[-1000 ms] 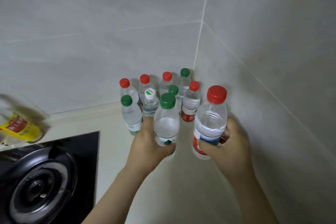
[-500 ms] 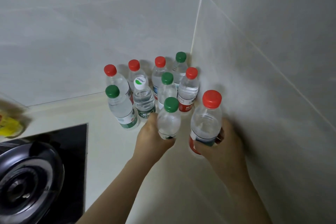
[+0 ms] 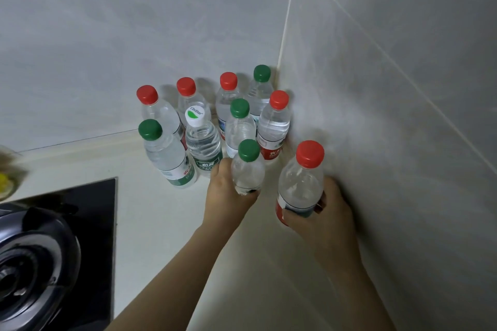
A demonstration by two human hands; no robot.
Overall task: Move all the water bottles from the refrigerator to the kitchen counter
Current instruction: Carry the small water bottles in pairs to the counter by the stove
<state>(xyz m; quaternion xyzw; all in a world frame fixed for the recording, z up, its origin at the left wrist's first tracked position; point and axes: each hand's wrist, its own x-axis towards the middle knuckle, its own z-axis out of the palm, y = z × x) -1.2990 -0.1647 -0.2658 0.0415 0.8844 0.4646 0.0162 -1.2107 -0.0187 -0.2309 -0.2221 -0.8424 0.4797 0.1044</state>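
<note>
My left hand (image 3: 228, 196) grips a green-capped water bottle (image 3: 248, 166) around its lower body, just in front of the cluster. My right hand (image 3: 325, 212) grips a red-capped water bottle (image 3: 302, 180) by its labelled base, close to the right wall. Several more bottles with red, green and white caps (image 3: 215, 121) stand upright on the pale counter (image 3: 161, 212) in the tiled corner. Whether the two held bottles touch the counter is hidden by my hands.
A black gas hob with a round burner (image 3: 35, 263) fills the lower left. A blurred yellow object (image 3: 5, 180) sits at the left edge. Grey tiled walls (image 3: 390, 88) close the corner behind and to the right.
Both hands have carried their bottles forward and lower toward the cluster in the corner. The view has shifted, so the hob and yellow object slid left.
</note>
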